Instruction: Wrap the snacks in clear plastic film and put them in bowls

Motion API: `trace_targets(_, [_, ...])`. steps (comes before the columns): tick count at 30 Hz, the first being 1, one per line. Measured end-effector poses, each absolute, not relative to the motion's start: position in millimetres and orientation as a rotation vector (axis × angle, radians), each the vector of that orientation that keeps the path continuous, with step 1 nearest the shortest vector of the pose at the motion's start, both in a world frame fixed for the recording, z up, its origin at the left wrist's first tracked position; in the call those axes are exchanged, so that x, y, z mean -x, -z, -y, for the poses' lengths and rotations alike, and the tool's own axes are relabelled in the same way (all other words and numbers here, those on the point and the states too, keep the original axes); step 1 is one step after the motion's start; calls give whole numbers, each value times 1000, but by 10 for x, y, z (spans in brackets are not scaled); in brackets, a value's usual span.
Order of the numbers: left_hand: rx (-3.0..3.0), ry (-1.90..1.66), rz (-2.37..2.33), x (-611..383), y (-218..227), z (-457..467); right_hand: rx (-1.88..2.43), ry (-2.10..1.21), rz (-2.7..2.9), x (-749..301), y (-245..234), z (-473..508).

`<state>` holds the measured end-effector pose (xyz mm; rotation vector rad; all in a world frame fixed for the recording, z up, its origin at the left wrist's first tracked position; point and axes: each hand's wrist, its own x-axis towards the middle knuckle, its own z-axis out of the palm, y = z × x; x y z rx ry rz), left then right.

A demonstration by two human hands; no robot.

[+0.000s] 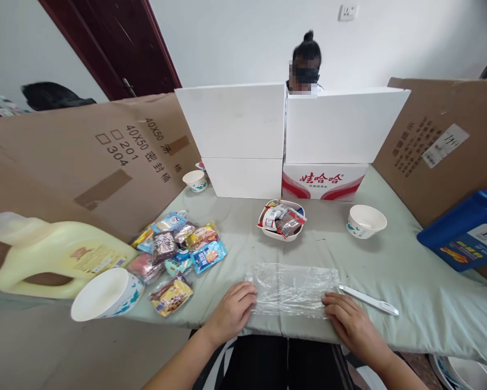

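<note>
A clear plastic bag lies flat and wrinkled near the table's front edge. My left hand rests on its left edge, fingers lying together and slightly bent. At the bag's right edge, my right hand lies with its fingers stretched out over the plastic. Neither hand visibly lifts anything. Just beyond the right fingers is a slim white tool, its exact kind unclear. Behind the bag sits a white bowl filled with small packaged snacks.
Several wrapped snacks are piled at left, beside a paper bowl and a yellow jug. Another paper bowl and a blue bottle stand right. White boxes and cardboard wall the table; a person sits behind.
</note>
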<state>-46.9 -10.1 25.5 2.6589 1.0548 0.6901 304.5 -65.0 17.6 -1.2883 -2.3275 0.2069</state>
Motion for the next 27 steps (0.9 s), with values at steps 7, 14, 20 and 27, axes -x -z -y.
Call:
trace_targets(7, [-2490, -710, -1134, 480, -404, 25, 1402, -400, 2130, -3079, -118, 625])
trace_targets(14, [-2118, -396, -1784, 180, -473, -243, 1837, -371, 1784, -2951, -67, 391])
trace_targets(20, [-2082, -215, -2017, 10, -404, -282, 2003, -103, 1864, -2876, -34, 325])
trace_targets(27, [-2244, -276, -1995, 30, -258, -248, 1992, -4, 1894, -2905, 34, 344])
